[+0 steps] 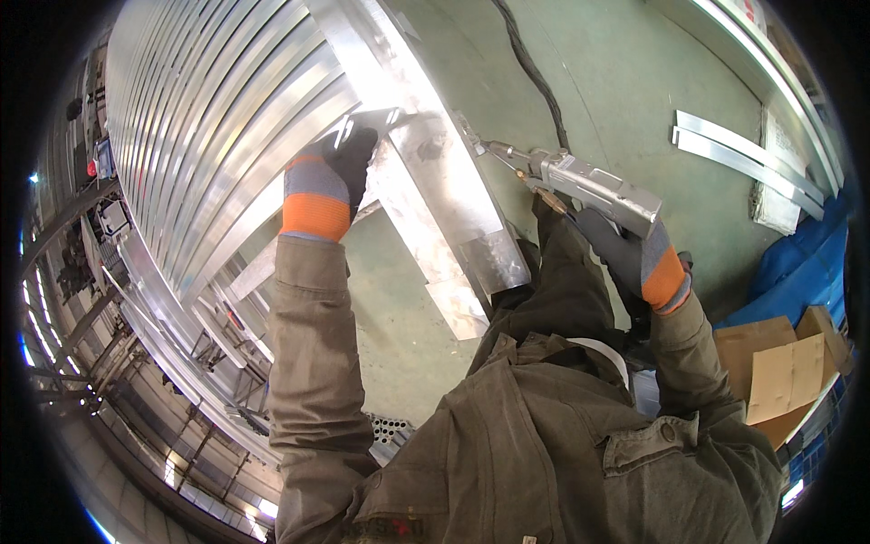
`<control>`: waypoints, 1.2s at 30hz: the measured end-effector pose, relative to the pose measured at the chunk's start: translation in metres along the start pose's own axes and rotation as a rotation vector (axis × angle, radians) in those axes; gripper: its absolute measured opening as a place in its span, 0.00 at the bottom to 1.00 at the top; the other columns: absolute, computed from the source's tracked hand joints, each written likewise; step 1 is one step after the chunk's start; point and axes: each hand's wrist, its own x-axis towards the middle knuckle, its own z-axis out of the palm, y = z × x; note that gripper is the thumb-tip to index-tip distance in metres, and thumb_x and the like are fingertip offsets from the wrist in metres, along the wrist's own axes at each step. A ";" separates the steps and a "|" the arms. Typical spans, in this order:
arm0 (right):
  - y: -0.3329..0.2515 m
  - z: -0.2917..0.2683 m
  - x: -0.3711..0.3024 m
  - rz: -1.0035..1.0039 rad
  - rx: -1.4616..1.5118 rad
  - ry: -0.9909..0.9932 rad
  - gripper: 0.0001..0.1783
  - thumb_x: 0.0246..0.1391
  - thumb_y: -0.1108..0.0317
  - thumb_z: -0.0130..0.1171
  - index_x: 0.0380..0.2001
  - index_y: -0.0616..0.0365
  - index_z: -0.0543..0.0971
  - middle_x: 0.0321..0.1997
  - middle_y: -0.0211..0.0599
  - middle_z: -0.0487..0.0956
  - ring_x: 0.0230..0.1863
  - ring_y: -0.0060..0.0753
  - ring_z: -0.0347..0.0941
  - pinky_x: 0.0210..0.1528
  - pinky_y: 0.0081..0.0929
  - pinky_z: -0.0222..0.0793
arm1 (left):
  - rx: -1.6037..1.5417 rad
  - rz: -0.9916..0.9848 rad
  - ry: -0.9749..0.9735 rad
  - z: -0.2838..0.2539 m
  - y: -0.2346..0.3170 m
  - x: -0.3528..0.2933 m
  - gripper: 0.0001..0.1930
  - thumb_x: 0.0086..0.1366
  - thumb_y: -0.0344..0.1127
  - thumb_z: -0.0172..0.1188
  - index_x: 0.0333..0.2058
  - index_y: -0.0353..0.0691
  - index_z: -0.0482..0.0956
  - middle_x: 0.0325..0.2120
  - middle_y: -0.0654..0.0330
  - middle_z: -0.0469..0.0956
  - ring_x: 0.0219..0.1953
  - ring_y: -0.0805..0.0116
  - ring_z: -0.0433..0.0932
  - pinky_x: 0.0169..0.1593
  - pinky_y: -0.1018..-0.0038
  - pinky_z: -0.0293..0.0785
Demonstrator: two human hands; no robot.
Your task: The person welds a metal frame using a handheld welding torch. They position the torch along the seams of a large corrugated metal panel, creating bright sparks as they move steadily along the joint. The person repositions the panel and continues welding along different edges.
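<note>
**Gloved hands at a metal frame**

Right now a person in an olive work jacket bends over a bright metal frame, both hands in dark gloves with grey and orange cuffs. The left hand [337, 168] reaches up and forward, its fingers curled closed on a small metal bracket [373, 118] at the top of a slanted flat metal bar [426, 218]. That bar runs down toward the person's body, and a short loose-looking metal sleeve [497, 261] sits around its lower part.

The right hand [625, 249] is wrapped tight around the grip of a silver handheld welding gun [589, 181]. The gun's thin nozzle [498, 150] points left, its tip just beside the upper end of the slanted bar, near the bracket. Whether the tip actually touches the metal I cannot tell. A black cable [535, 72] snakes away from the gun across the green floor [634, 82].

To the left stands a wide rack of curved shiny metal slats [208, 118], filling that side. Over on the right, two flat metal strips [743, 154] lie on the floor well apart from the work, with blue sheeting [807, 263] and brown cardboard boxes [784, 367] beyond the right elbow.
</note>
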 end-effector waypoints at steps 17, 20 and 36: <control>-0.023 0.010 -0.001 0.021 0.055 -0.018 0.19 0.70 0.69 0.69 0.59 0.67 0.85 0.52 0.46 0.91 0.51 0.29 0.87 0.52 0.31 0.83 | -0.623 -0.133 0.029 0.024 -0.007 -0.088 0.22 0.76 0.49 0.70 0.58 0.37 0.88 0.40 0.59 0.89 0.36 0.71 0.86 0.40 0.71 0.83; -0.037 0.002 0.004 0.062 0.040 -0.033 0.18 0.71 0.69 0.68 0.58 0.66 0.86 0.49 0.43 0.91 0.48 0.27 0.86 0.51 0.30 0.82 | -0.575 -0.073 0.040 0.012 -0.003 -0.088 0.23 0.75 0.47 0.71 0.58 0.35 0.88 0.42 0.58 0.89 0.38 0.72 0.85 0.41 0.72 0.80; -0.067 -0.031 0.056 -0.153 -0.402 -0.088 0.11 0.72 0.68 0.65 0.49 0.65 0.85 0.30 0.30 0.82 0.29 0.22 0.77 0.31 0.28 0.73 | -0.083 0.479 -0.062 0.037 -0.009 -0.097 0.10 0.65 0.39 0.76 0.38 0.39 0.92 0.71 0.47 0.74 0.72 0.45 0.71 0.66 0.54 0.78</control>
